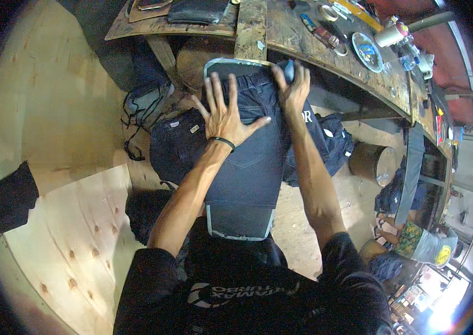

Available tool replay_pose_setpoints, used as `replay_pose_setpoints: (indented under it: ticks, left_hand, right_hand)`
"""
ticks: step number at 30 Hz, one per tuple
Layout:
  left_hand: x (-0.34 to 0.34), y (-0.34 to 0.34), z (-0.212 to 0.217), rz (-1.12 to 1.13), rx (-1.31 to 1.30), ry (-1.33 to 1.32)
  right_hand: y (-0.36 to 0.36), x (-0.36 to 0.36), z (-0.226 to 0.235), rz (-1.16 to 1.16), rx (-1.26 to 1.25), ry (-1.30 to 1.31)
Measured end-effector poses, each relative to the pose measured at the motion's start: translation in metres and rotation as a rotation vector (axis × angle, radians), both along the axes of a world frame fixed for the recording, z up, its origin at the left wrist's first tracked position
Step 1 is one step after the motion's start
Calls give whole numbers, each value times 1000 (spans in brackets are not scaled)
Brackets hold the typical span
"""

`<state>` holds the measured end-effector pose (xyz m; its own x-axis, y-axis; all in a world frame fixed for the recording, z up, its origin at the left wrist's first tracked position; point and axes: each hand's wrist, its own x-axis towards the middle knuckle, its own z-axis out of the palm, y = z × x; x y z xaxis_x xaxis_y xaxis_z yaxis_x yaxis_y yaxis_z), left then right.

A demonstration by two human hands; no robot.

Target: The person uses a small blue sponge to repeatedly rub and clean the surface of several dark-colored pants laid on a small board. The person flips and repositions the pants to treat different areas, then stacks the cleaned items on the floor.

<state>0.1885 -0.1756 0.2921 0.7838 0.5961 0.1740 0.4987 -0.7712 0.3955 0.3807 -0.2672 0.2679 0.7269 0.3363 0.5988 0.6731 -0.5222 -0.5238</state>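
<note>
A pair of dark blue denim jeans (247, 151) is pulled over a long dark board (240, 221) with a pale, scuffed rim. The board shows past both ends of the cloth. My left hand (226, 111) lies on the jeans just below the waistband, fingers spread, with a dark band at the wrist. At the waistband's right corner, my right hand (296, 92) is curled, and a small light-blue wad (289, 71) shows between thumb and fingers. What the wad is made of I cannot make out. White lettering marks dark cloth beside my right wrist.
More dark garments (178, 148) are bunched left and right of the board. A stained wooden workbench (298, 42) runs behind, bearing a round dish (367, 53) and a spool (391, 34). A round drum (373, 163) stands at right; farther off another person (426, 244) sits. Plywood (74, 245) lies left.
</note>
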Motion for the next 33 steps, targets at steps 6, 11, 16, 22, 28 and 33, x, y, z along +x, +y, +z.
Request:
replay_pose_setpoints:
  ticks: [6, 11, 16, 22, 28, 33]
  left_hand:
    - [22, 7, 8, -96, -46, 94]
    - [32, 14, 1, -109, -15, 112]
    - [33, 15, -2, -123, -17, 113]
    - [33, 16, -1, -132, -21, 130]
    - [34, 19, 3, -132, -23, 127]
    - [32, 19, 8, -157, -84, 162]
  right_hand:
    - [-74, -67, 63, 83, -69, 120]
    - [-114, -150, 49, 181, -404, 177]
    - [-131, -189, 59, 224, -414, 220]
    - [-134, -213, 68, 242, -449, 336]
    - [-133, -242, 64, 448, -570, 569]
    - [-116, -244, 75, 253, -525, 345]
